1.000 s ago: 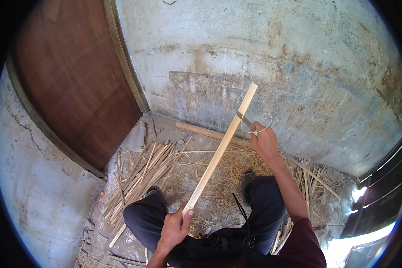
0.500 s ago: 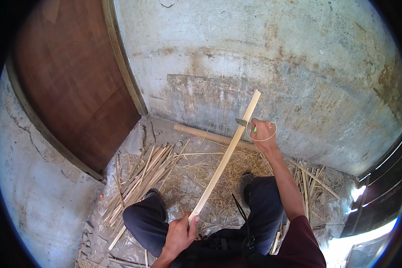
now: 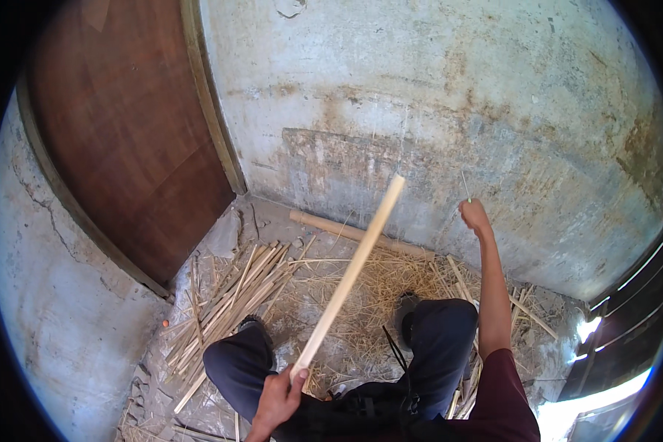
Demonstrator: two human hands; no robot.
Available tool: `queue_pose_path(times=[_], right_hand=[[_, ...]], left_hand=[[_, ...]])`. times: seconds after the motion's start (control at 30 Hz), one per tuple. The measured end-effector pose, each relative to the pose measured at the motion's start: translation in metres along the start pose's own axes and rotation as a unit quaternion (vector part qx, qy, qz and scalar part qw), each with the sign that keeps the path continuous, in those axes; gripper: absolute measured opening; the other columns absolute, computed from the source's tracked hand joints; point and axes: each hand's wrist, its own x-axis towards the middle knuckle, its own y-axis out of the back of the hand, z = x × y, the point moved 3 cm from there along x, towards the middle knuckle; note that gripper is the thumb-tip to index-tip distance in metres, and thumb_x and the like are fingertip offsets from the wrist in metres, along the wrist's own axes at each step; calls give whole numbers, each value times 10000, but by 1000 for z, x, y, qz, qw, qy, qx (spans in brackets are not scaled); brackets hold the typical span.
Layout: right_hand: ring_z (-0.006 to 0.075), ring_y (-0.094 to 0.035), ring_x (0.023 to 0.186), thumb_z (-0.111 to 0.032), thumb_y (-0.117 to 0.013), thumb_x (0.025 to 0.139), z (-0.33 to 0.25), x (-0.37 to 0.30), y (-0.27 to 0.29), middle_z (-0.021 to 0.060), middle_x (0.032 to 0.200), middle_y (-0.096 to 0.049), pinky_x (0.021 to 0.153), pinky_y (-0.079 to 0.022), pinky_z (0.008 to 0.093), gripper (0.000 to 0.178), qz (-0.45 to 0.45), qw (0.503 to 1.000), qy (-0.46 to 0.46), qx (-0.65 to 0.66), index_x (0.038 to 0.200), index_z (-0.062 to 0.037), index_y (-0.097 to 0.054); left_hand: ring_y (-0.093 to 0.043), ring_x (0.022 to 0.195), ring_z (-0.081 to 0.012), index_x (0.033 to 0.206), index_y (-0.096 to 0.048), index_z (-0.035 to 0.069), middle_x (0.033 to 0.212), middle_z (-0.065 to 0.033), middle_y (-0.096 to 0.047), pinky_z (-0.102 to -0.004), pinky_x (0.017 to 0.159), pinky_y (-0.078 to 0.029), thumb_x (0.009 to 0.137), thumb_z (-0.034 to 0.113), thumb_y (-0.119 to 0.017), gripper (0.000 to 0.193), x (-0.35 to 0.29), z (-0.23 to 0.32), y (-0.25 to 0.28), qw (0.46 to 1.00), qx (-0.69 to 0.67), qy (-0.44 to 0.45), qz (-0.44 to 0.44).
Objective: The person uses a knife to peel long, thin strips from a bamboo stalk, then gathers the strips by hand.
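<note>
Closed around the near end of a long pale bamboo strip (image 3: 350,283) is my left hand (image 3: 276,398). The strip slants up and away to the right, its far end in the air before the wall. Out to the right, apart from the strip, my right hand (image 3: 476,216) is a fist around a knife (image 3: 466,188). The knife's blade looks like a thin line pointing up, with a bit of green at the grip. Most of the handle is hidden in the fingers.
Split sticks (image 3: 232,302) lie piled by my left leg, more sticks (image 3: 523,309) to the right. Shavings (image 3: 398,283) litter the floor between my feet. A round bamboo pole (image 3: 331,225) rests along the stained wall (image 3: 420,88). A brown door (image 3: 125,140) stands at left.
My right hand has moved right with the knife, off the strip. The strip's far end has dropped and shifted left. The curled shaving by the right hand no longer shows.
</note>
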Motion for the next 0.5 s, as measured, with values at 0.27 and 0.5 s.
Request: queue_pose_path(times=[0.27, 0.5], right_hand=[[462, -698, 763, -141, -598, 927, -124, -141, 9, 289, 805, -692, 698, -537, 482, 239, -62, 977, 172, 109, 839, 41, -724], [361, -714, 674, -73, -678, 807, -234, -287, 34, 128, 724, -699, 604, -535, 485, 16, -110, 922, 352, 117, 800, -87, -678]], left_hand=[[-537, 545, -188, 972, -535, -20, 626, -91, -537, -378, 559, -418, 1142, 318, -487, 381, 30, 2, 6, 995, -92, 38, -6], [-437, 529, -64, 968, -488, 89, 704, 23, -454, -256, 468, -359, 1175, 436, -381, 419, 53, 10, -17, 942, -285, 79, -160]])
